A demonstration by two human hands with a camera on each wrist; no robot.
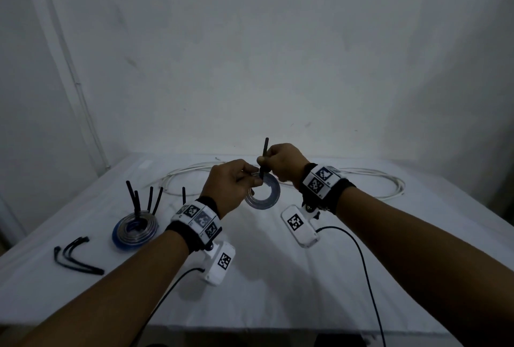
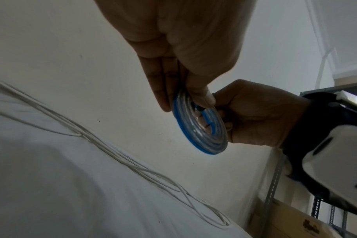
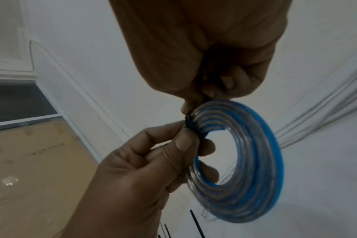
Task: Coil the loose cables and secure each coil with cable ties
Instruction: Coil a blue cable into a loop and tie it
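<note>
A small coil of clear and blue cable (image 1: 262, 193) hangs in the air above the table's middle. My left hand (image 1: 247, 180) pinches its upper left edge between thumb and fingers, seen close in the right wrist view (image 3: 185, 141). A black cable tie (image 1: 264, 156) wraps that same edge, its tail sticking straight up. My right hand (image 1: 265, 166) grips the tie just above the coil. In the left wrist view the coil (image 2: 202, 128) hangs between my left fingertips (image 2: 202, 98) and the right hand (image 2: 255, 116). The tie's band (image 3: 190, 124) crosses the coil's turns.
A second clear-and-blue coil (image 1: 135, 231) lies on the white-covered table (image 1: 278, 277) at the left, with several black tie tails standing up from it. Spare black ties (image 1: 75, 257) lie near the left edge. A loose white cable (image 1: 180, 172) sprawls along the back.
</note>
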